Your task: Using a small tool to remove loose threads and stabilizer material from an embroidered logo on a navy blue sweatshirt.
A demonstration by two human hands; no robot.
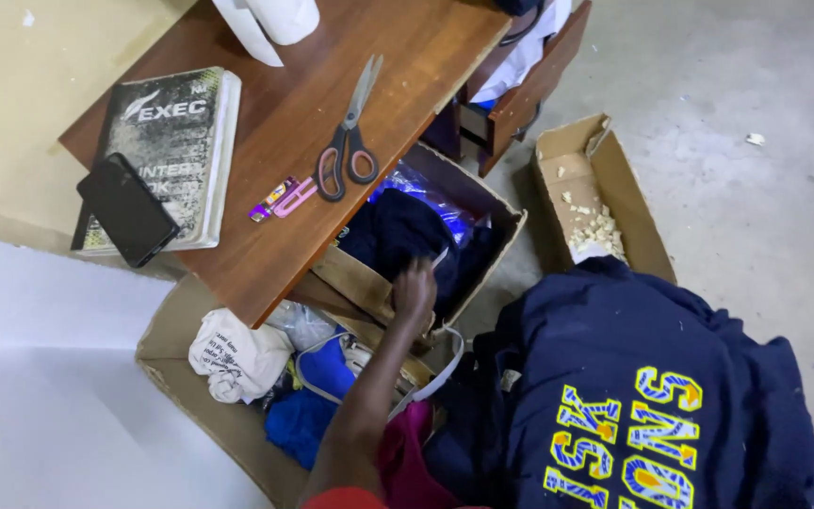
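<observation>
Fabric (398, 236) in the box (501, 221) looks soft and light; your left hand (415, 287) touches it, fingers hidden, grip unclear.

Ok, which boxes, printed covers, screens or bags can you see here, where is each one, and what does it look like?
Notebook: left on the desk, grey-black cover with white print.
Phone: lying on the notebook, dark screen.
Cardboard box: under the desk edge, brown, holds navy cloth; a hand reaches in.
Open carton: on the floor to the right, brown, holds pale scraps.
Cloth bag: lower left, white with dark print.
</observation>
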